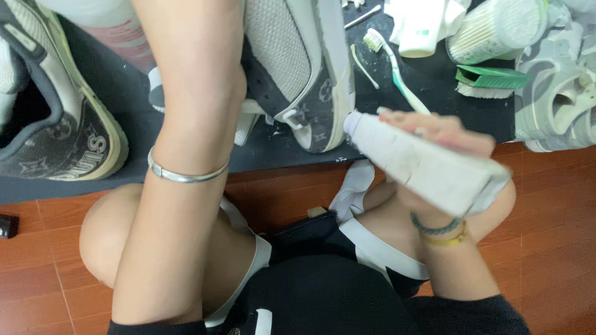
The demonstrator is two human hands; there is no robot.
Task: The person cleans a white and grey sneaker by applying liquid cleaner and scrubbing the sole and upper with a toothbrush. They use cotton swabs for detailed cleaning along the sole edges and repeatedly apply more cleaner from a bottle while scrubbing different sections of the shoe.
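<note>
A second shoe [56, 118] lies at far left on the dark mat [124, 93]. The left hand is hidden inside the raised shoe [298, 68], grip unseen. The right hand [434, 133] clasps a white tube [422, 164], nozzle touching the sole's edge; by my judgement paste is just going on, scrubbing undone, toothbrush [394, 62] idle.

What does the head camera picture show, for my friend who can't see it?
A person crouching on a red wooden floor holds a white tube in the right hand, its nozzle against a grey and white sneaker that the left arm reaches to. A green toothbrush lies on the dark mat.
</note>
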